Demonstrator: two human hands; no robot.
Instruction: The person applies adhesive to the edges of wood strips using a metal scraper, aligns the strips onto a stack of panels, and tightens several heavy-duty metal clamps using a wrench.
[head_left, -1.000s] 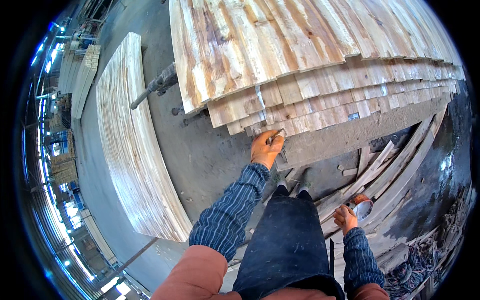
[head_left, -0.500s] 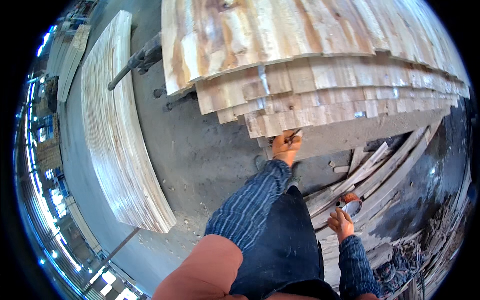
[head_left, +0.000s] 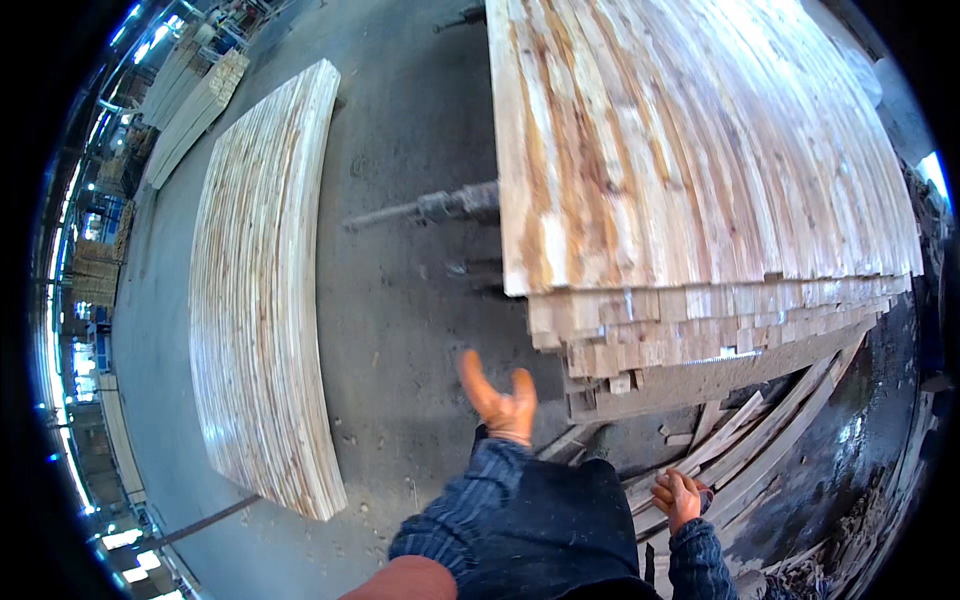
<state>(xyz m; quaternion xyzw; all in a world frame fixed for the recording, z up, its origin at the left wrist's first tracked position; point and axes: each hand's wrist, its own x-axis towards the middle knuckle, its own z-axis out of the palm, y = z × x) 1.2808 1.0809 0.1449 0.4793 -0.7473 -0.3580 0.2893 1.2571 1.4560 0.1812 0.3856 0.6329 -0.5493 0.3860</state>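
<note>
Your hands near the veneer stack point(head_left: 690, 150)
Your left hand point(head_left: 500, 400) is spread, empty; your right hand point(head_left: 680, 497) is curled, contents unclear.

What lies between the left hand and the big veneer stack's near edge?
Head view: only bare grey floor separates the open left hand from the veneer stack; nothing lies on it.
</note>
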